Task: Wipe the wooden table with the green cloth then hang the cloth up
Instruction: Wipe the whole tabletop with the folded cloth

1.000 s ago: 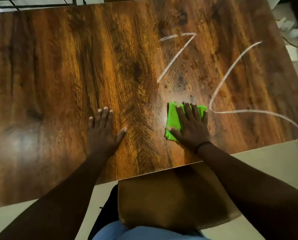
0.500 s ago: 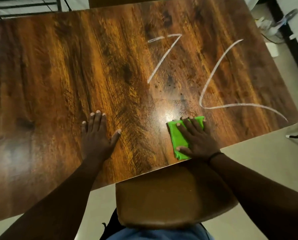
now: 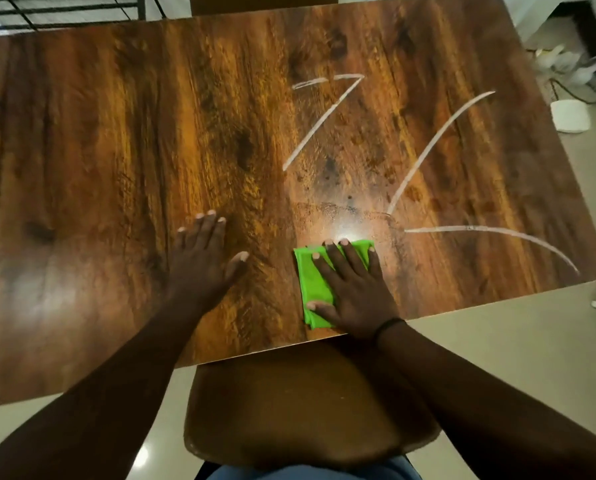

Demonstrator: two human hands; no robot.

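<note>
Green cloth point(image 3: 315, 289), folded, pinned near the front edge of the wooden table point(image 3: 116, 150) under the flat, spread right hand point(image 3: 353, 289), left hand point(image 3: 203, 261) braced flat: wiping step, likely next toward the white streaks point(image 3: 428, 161).

Wooden table point(image 3: 116, 168): green cloth point(image 3: 315, 289), white streaks point(image 3: 428, 157), both hands flat.

Right hand point(image 3: 355, 292) on cloth point(image 3: 315, 285), left hand point(image 3: 203, 258) beside.
</note>
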